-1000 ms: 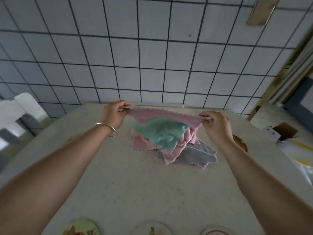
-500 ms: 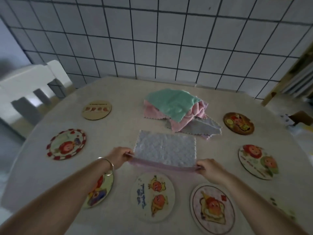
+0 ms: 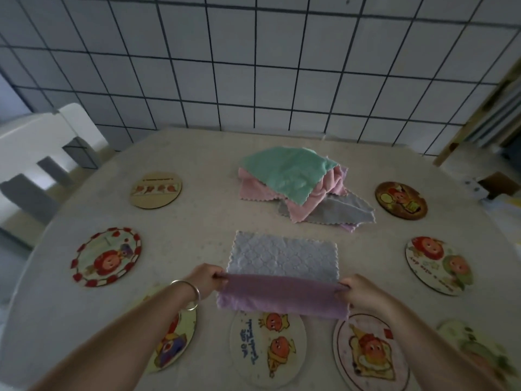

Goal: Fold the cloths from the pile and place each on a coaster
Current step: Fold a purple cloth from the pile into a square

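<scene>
A purple cloth [image 3: 282, 258] lies spread on the table in front of me, pale patterned side up. Its near edge is lifted and curled over, showing the purple side. My left hand [image 3: 207, 279] pinches the near left corner, and my right hand [image 3: 359, 290] pinches the near right corner. Behind it sits the pile of cloths [image 3: 293, 179], green on top of pink and grey ones. Round picture coasters ring the table: one [image 3: 267, 345] just below the cloth, one [image 3: 369, 354] to its right, one [image 3: 172, 340] under my left forearm.
More coasters lie at the left [image 3: 107, 256], far left [image 3: 156, 189], far right [image 3: 401, 200], right [image 3: 438, 265] and near right [image 3: 479, 345]. A white chair [image 3: 42, 153] stands left of the table [image 3: 197, 221]. A tiled wall rises behind. A cardboard box [image 3: 499, 184] sits beyond the right edge.
I took a cloth from the top of the pile, brought it toward me and laid it flat. Since half a second ago its near edge has been raised higher and curled forward.
</scene>
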